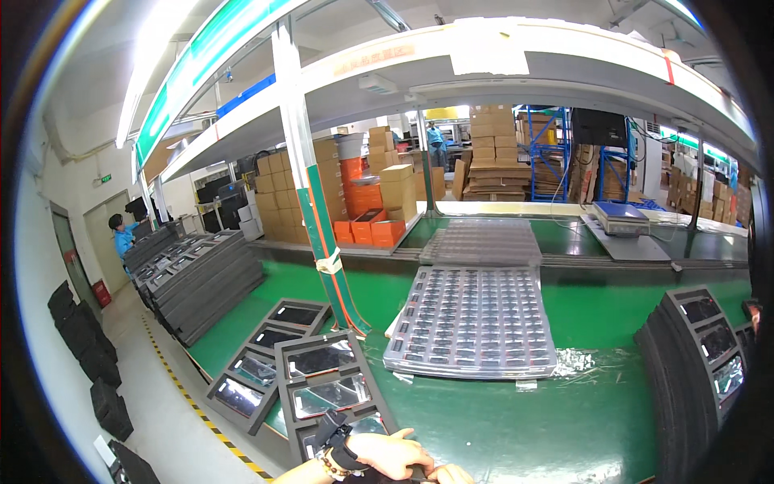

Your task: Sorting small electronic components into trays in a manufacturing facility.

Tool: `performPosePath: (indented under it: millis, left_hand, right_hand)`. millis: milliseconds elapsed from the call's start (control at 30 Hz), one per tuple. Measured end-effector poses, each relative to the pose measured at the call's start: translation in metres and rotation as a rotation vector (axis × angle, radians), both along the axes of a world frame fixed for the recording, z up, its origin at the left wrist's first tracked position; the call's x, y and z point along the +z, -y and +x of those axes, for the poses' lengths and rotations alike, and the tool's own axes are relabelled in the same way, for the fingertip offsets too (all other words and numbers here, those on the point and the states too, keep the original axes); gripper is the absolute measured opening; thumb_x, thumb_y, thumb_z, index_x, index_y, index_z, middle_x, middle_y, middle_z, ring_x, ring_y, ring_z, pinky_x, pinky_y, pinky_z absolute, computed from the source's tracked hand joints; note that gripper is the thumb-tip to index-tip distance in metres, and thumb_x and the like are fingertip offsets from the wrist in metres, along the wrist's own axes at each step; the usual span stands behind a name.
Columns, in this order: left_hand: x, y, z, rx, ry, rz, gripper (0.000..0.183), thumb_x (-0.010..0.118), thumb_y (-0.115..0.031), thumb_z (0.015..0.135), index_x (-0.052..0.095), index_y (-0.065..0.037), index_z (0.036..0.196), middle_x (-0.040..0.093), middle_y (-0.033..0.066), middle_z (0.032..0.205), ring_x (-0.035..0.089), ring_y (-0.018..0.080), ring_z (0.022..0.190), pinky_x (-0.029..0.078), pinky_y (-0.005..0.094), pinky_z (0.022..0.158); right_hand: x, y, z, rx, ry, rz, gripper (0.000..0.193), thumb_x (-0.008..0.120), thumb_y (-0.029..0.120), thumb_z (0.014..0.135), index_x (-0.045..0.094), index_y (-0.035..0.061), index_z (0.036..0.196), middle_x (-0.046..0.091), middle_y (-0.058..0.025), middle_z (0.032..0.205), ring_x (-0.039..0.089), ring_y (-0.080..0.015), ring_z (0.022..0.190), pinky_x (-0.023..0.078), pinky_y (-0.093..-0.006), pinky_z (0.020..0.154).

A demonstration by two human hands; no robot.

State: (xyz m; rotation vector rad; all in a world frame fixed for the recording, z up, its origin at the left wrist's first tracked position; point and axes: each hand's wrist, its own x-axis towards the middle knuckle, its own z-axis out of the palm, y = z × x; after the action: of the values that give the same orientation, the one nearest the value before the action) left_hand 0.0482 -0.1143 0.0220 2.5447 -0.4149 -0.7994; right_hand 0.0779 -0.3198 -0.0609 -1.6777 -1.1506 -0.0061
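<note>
At the lower edge my left hand (387, 453), with a black strap and a beaded bracelet at its wrist, has bent fingers close to my right hand (450, 474). Only the top of my right hand shows, its fingers drawn together. Something dark sits low between the hands, mostly cut off by the picture's edge. Beside my left wrist lies a dark foam tray (324, 385) with glossy screen panels in its pockets. Another foam tray (268, 355) of panels lies left of it. Ahead, a clear plastic blister tray (476, 323) holds rows of small dark parts.
Stacked foam trays (701, 379) stand at the right, with a larger stack (193, 278) at the far left. A green and silver post (316, 210) rises from the green bench (516, 427). A scale (621, 219) sits behind. An overhead shelf (556, 68) spans the bench.
</note>
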Motion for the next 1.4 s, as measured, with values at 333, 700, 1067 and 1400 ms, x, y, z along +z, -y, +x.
performPosePath:
  millis: [333,700,1067,1400]
  left_hand:
    - [-0.035,-0.008,0.030,-0.051,-0.044,-0.057,0.038,0.082,-0.023,0.070,0.062,-0.010,0.099,0.066,0.0014,0.090,0.062,0.0253,0.107,0.021,0.0675,0.110]
    - [-0.030,0.008,0.056,-0.234,-0.043,0.223,0.040,0.080,-0.028,0.073,0.058,-0.010,0.102,0.067,0.0091,0.097,0.061,0.0313,0.111,0.011,0.0687,0.114]
    - [0.040,0.057,0.054,0.119,0.759,0.018,0.033,0.057,-0.028,0.100,0.055,-0.009,0.127,0.066,0.0068,0.098,0.065,0.0219,0.101,0.029,0.0549,0.113]
    - [0.083,0.032,-0.151,0.934,0.548,-0.748,0.033,0.056,-0.016,0.101,0.053,0.001,0.129,0.066,0.0082,0.091,0.063,0.0181,0.086,0.049,0.0310,0.086]
  right_hand:
    - [-0.004,0.028,0.016,0.285,-0.011,-0.040,0.037,0.071,0.022,0.087,0.052,0.0043,0.113,0.053,-0.0188,0.103,0.055,-0.0395,0.092,0.047,-0.0434,0.078]
    - [0.007,0.049,0.003,0.255,-0.250,-0.041,0.025,0.069,0.019,0.091,0.053,0.0015,0.101,0.059,-0.0179,0.085,0.059,-0.0332,0.075,0.047,-0.0394,0.068]
    - [-0.030,0.069,-0.028,0.810,-1.309,-0.052,0.053,0.049,0.038,0.105,0.047,0.0000,0.141,0.058,-0.0145,0.132,0.061,-0.0217,0.115,0.051,-0.0320,0.094]
    - [-0.018,0.034,-0.038,0.657,-1.358,-0.198,0.057,0.064,0.040,0.097,0.043,0.0042,0.137,0.057,-0.0080,0.119,0.062,-0.0136,0.092,0.055,-0.0237,0.071]
